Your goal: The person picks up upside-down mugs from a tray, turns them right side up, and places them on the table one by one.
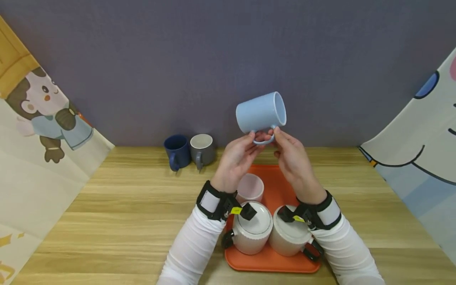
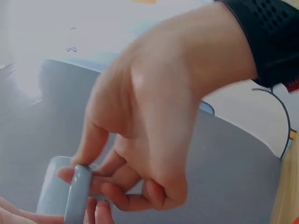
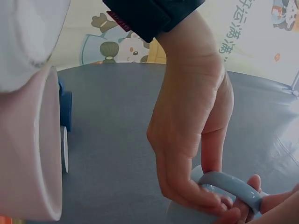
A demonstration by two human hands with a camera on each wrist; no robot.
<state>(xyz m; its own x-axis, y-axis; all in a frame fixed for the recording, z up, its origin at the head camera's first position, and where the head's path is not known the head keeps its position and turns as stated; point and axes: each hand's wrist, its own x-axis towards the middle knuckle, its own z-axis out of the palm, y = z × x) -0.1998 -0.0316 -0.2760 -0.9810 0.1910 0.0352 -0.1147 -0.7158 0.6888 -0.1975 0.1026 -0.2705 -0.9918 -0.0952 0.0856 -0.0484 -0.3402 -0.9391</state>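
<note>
A light blue mug (image 1: 258,113) is held up above the tray, lying on its side with its mouth to the right and its handle (image 1: 264,141) pointing down. My left hand (image 1: 236,160) pinches the handle near the mug's base end. On the rim side, my right hand (image 1: 293,162) pinches the handle with thumb and fingers. The left wrist view shows the left thumb and fingers on the handle (image 2: 78,193). Both hands also meet at the handle (image 3: 231,186) in the right wrist view.
Beneath my arms lies an orange tray (image 1: 276,265) bearing a pink cup (image 1: 250,187) and two lidded white mugs (image 1: 252,233) with black handles. A navy mug (image 1: 177,151) and a grey mug (image 1: 202,149) stand by the back wall, left of the tray.
</note>
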